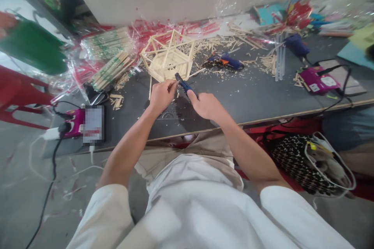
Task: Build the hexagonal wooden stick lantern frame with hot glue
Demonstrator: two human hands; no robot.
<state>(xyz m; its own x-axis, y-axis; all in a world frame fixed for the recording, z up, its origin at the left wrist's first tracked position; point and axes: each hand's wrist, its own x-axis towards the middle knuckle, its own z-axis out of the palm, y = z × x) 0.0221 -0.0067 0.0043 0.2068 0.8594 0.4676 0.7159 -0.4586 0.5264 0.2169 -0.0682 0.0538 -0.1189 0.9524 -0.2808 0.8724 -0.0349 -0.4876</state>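
Note:
My right hand [203, 105] is wrapped around the dark blue handles of cutting pliers [184, 85], whose jaws point away from me and to the left. Right by those jaws, the fingers of my left hand [163, 95] are pinched together; what they hold is too small to make out. Just beyond both hands stands a frame of thin wooden sticks [169, 60], with a many-sided flat base and open triangular sides. A blue glue gun [229, 61] lies on its side to the right of the frame.
Bundled wooden sticks [112, 70] and plastic wrappers crowd the back left of the dark table [248, 97]. Clear glue sticks [279, 58] and a second blue glue gun [296, 44] lie right. Purple power strips [318, 79] with cords sit toward both ends. A phone [93, 124] lies left.

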